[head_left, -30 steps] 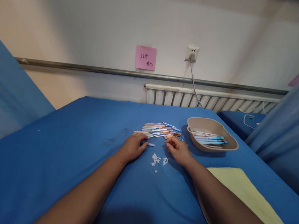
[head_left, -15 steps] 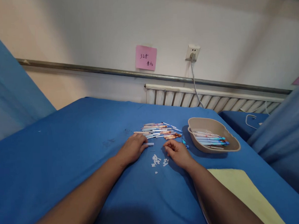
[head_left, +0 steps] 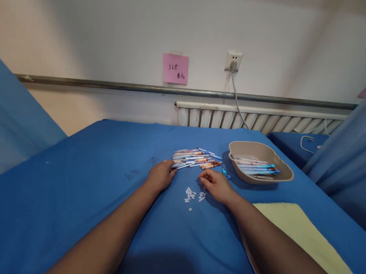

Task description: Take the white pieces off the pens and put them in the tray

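Observation:
My left hand [head_left: 161, 176] rests at the left end of a pile of pens and pen parts [head_left: 194, 156], fingers closed around the end of a pale pen barrel [head_left: 175, 165]. My right hand [head_left: 216, 185] hovers just right of centre, thumb and fingers pinched together; anything between them is too small to make out. Small white pieces [head_left: 189, 194] lie scattered in front of the hands, with a smaller cluster [head_left: 201, 196] beside my right hand. Orange-brown pen parts [head_left: 211, 165] sit at the pile's right front, and small blue parts [head_left: 225, 173] lie beyond my right hand.
A beige bin [head_left: 286, 173] at the right holds several pens [head_left: 257, 169]. A yellow sheet [head_left: 299, 229] lies partly under my right forearm. Blue cloth [head_left: 81, 169] covers the table. Behind it are a radiator [head_left: 212, 116], a metal rail [head_left: 123, 86] and a plugged-in cord [head_left: 236, 94].
My left hand has moved slightly up to the pile, and the pale barrel that lay by its thumb no longer shows there. My right hand stays nearly still. The view has shifted slightly.

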A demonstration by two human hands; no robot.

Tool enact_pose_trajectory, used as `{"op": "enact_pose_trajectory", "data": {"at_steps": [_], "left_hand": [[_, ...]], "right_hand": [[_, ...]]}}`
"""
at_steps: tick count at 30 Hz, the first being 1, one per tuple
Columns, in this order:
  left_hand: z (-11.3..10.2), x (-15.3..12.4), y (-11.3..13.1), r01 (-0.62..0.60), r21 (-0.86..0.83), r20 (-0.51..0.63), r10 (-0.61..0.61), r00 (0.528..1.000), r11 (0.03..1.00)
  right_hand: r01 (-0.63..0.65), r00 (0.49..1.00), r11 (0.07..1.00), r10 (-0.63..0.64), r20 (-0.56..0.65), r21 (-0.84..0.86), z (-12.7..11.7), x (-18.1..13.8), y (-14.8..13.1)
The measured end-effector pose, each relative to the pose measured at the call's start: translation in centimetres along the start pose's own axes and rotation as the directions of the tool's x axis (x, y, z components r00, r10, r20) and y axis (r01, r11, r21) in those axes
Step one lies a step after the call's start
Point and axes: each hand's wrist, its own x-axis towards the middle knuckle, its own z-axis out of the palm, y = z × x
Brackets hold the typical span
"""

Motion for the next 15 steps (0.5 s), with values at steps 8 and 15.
{"op": "enact_pose_trajectory", "data": {"at_steps": [8, 15], "left_hand": [[-0.21, -0.23, 0.24, 0.000, 0.082, 0.031, -0.003, 1.000, 0.997], [-0.19, -0.43, 0.52, 0.059, 0.051, 0.005, -0.059, 0.998, 0.997]], "right_hand": [[0.010, 1.000, 1.000, -0.010, -0.002, -0.023, -0.03, -0.03, -0.13], [0.027, 1.000, 0.999, -0.027, -0.013, -0.023, 0.07, 0.03, 0.10]]}}
